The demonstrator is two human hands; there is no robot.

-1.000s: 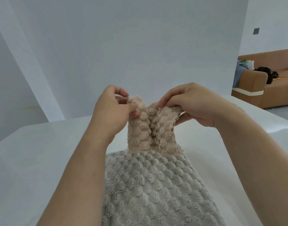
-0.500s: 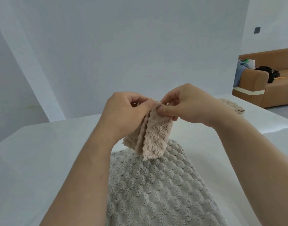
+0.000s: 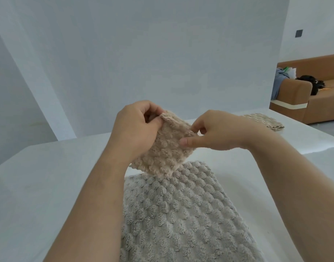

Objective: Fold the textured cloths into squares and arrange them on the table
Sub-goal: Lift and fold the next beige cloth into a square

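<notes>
A small beige textured cloth (image 3: 166, 150), folded into a rough square, is held above the white table (image 3: 49, 186). My left hand (image 3: 136, 129) pinches its upper left corner between thumb and fingers. My right hand (image 3: 219, 133) pinches its right edge, thumb laid across the front. Below them a large grey textured cloth (image 3: 181, 214) lies spread on the table and runs toward me. Another beige folded cloth (image 3: 264, 121) lies flat at the table's far right.
White walls stand behind the table. A brown sofa (image 3: 317, 99) with clothes and a dark bag on it is beyond the table's right edge. Bare tabletop stretches to the left of the grey cloth.
The beige cloth went from two bunched halves held apart to one flat folded square. My hands closed together, then spread to its corner and edge. The view shifted, showing the far cloth.
</notes>
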